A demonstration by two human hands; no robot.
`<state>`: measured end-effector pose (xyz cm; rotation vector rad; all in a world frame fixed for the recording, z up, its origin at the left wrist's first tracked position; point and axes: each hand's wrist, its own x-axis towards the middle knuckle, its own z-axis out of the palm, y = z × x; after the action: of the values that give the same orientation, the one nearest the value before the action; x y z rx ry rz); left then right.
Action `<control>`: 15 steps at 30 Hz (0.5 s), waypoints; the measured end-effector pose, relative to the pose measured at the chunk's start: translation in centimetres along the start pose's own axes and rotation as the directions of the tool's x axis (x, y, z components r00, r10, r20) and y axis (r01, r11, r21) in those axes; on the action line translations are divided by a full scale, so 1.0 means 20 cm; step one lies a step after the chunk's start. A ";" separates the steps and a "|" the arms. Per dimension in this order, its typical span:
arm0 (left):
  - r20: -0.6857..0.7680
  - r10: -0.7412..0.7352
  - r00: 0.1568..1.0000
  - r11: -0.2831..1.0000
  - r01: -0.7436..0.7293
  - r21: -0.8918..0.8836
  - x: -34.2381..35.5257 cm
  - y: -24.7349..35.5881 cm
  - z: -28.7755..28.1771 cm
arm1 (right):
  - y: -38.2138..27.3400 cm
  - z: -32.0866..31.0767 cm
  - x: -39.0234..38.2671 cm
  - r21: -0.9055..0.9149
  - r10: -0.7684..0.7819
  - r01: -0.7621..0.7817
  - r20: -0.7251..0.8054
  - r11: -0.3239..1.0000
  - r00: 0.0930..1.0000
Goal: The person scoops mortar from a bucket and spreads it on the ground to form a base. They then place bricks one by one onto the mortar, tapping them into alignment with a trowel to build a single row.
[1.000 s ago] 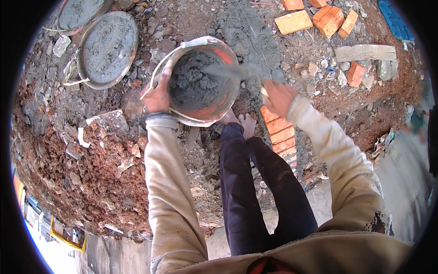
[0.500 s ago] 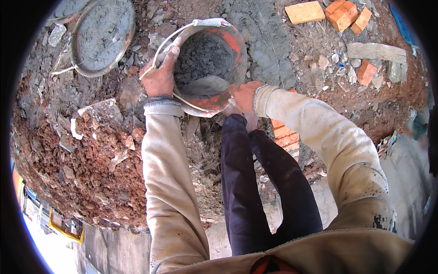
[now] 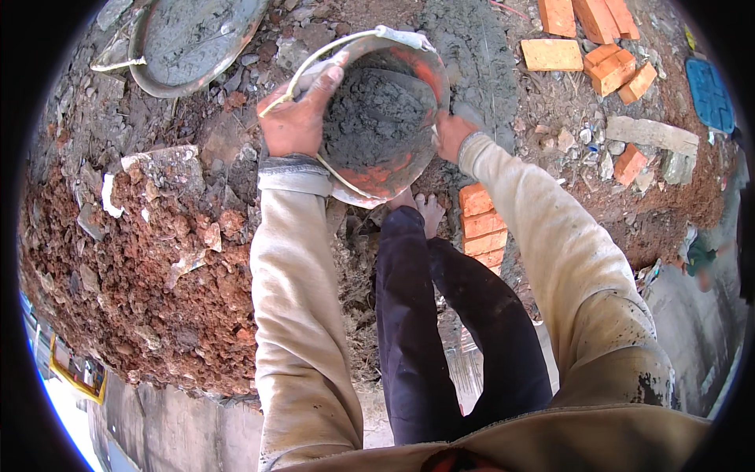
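bucket (image 3: 385, 175) is btwn the 2 hands, round, no clear long axis: l hand (image 3: 295, 118) grasping its l rim, r hand (image 3: 458, 135) curled at its r rim, can't tell round what; grey mortar (image 3: 377, 118) inside.

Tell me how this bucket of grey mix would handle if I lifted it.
The bucket would probably feel heavy for its size, given the dense-looking grey mix inside. That mix looks thick and lumpy, so it may slump rather than slosh. The thin handle, lying toward the left, would likely swing.
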<state>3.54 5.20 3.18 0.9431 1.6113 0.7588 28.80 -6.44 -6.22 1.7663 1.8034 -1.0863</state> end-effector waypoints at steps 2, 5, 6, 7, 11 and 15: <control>-0.037 -0.054 0.998 0.997 0.052 -0.061 0.03 -0.09 -0.13 | -0.12 0.05 -0.08 0.071 -0.069 0.063 0.096 0.995 0.993; -0.077 -0.021 0.997 1.000 0.020 -0.012 0.07 -0.15 -0.22 | -0.25 0.04 -0.15 0.135 -0.219 0.190 0.243 0.972 0.945; -0.089 -0.026 0.996 1.000 0.027 0.003 0.07 -0.15 -0.22 | -0.29 0.05 -0.17 0.159 -0.273 0.241 0.232 0.957 0.933; -0.100 -0.032 0.994 0.999 0.034 0.019 0.07 -0.14 -0.21 | -0.33 0.06 -0.18 0.184 -0.328 0.291 0.221 0.939 0.919; -0.124 -0.058 0.991 0.997 0.052 -0.056 0.05 -0.16 -0.18 | -0.51 0.06 -0.10 0.380 -0.384 0.292 0.193 0.878 0.903; -0.206 -0.030 0.978 0.999 0.032 0.007 0.05 -0.18 -0.17 | -0.51 0.00 -0.17 0.520 -0.390 0.239 0.203 0.820 0.898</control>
<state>-0.53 4.34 0.42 0.8669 1.8072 0.8503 19.44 -7.71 -1.05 1.4403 1.7710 -1.9792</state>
